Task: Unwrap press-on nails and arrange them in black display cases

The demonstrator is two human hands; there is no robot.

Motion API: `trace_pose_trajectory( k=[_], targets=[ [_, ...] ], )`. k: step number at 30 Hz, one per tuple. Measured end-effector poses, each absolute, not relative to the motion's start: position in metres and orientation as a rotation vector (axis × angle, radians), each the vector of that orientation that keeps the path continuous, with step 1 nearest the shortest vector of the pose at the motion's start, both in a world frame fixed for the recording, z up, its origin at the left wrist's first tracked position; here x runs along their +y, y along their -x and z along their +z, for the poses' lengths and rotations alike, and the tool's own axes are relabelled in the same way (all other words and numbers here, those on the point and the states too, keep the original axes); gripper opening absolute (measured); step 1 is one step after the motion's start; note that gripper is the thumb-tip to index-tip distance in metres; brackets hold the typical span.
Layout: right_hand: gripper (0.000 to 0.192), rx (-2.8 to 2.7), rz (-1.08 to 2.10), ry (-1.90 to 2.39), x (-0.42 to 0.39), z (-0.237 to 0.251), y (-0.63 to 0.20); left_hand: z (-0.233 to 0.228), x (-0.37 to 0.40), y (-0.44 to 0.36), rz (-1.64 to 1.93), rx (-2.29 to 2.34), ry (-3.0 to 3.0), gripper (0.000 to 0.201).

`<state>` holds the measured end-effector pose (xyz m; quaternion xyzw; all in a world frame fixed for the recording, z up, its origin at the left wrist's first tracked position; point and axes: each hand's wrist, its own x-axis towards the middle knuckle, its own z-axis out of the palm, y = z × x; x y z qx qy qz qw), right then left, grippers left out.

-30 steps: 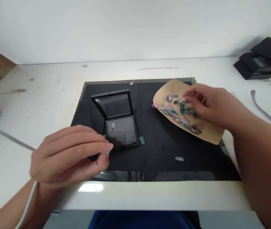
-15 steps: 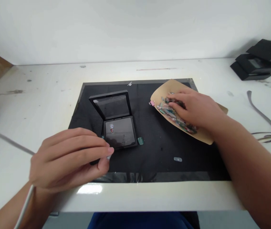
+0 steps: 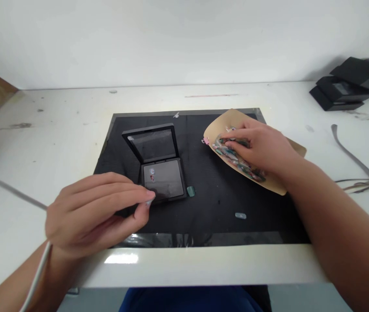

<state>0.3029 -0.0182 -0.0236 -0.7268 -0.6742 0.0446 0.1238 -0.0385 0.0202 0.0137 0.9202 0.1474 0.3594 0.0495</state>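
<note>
A white, scuffed worktop (image 3: pixel 57 130) against a white wall carries a black mat (image 3: pixel 210 203). On the mat stands an open black case (image 3: pixel 160 167); right of it lies a tan paper sheet (image 3: pixel 273 184) heaped with coloured pieces (image 3: pixel 236 158). The right hand (image 3: pixel 259 145) has settled lower onto the heap, fingers curled among the pieces. The left hand (image 3: pixel 96 212) stays near the case, fingers pinched on a small pale piece (image 3: pixel 149 202).

A mat (image 3: pixel 204 203) lies on the table (image 3: pixel 57 125), with an open case (image 3: pixel 158 167) on its left half and a paper sheet (image 3: pixel 269 173) on its right. 2 small pieces (image 3: pixel 152 174) lie in the case; 1 piece (image 3: pixel 190 191) sits just right of it, another (image 3: pixel 240 216) nearer the front edge. Boxes (image 3: pixel 350 84) stack at the table's far right.
</note>
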Motion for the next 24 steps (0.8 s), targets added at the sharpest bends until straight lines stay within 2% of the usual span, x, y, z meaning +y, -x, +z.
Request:
trace_pose_trajectory(
  k=[7, 10, 16, 24],
  targets=[
    [0.020, -1.964, 0.146, 2.046, -0.020, -0.019, -0.302, 0.012, 0.018, 0.037, 1.123, 0.510, -2.734, 0.016],
    [0.019, -1.848, 0.254, 2.036, -0.023, -0.013, -0.304, 0.013, 0.017, 0.035, 1.115, 0.579, -2.716, 0.016],
    [0.029, -1.567, 0.474, 1.913, -0.032, -0.011, -0.314, 0.015, 0.015, 0.037, 1.105, 0.595, -2.726, 0.016],
    [0.015, -1.302, 0.829, 1.495, -0.033, -0.002, -0.318, 0.012, 0.018, 0.039, 1.085, 0.585, -2.687, 0.015]
  ],
)
